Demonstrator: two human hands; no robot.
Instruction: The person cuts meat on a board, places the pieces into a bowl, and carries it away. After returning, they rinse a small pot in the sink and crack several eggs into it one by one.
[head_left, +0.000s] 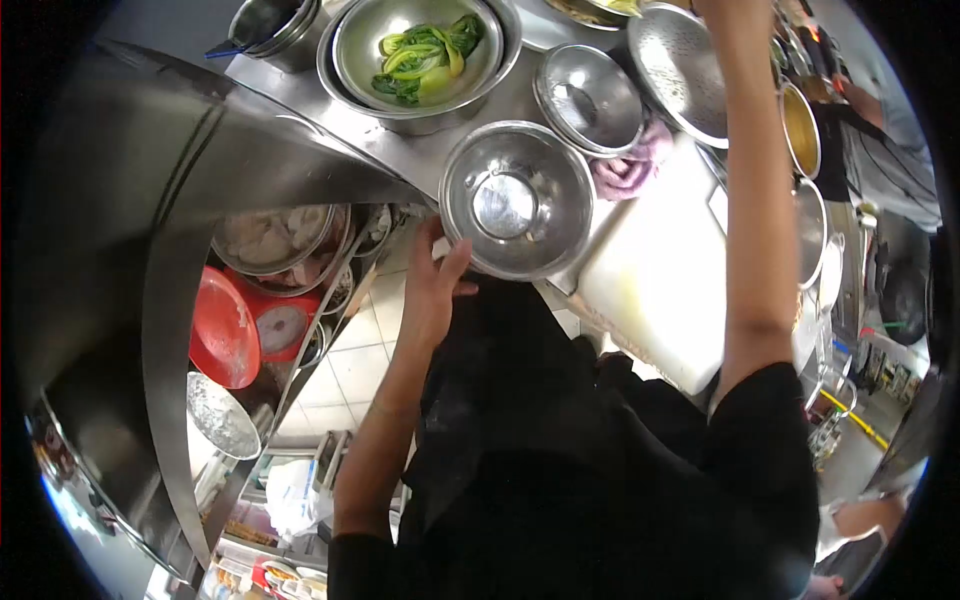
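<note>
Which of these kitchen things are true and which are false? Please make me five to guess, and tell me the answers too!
1. The left hand is right by the rim of a steel bowl. True.
2. The green leaves are lying on the floor. False: they are in another metal bowl.
3. A purple cloth is next to the stacked small bowls. True.
4. The person's sleeves are white. False: they are black.
5. You can see all of the right hand. False: the right arm reaches up to the top of the picture, and the hand is out of view.
</note>
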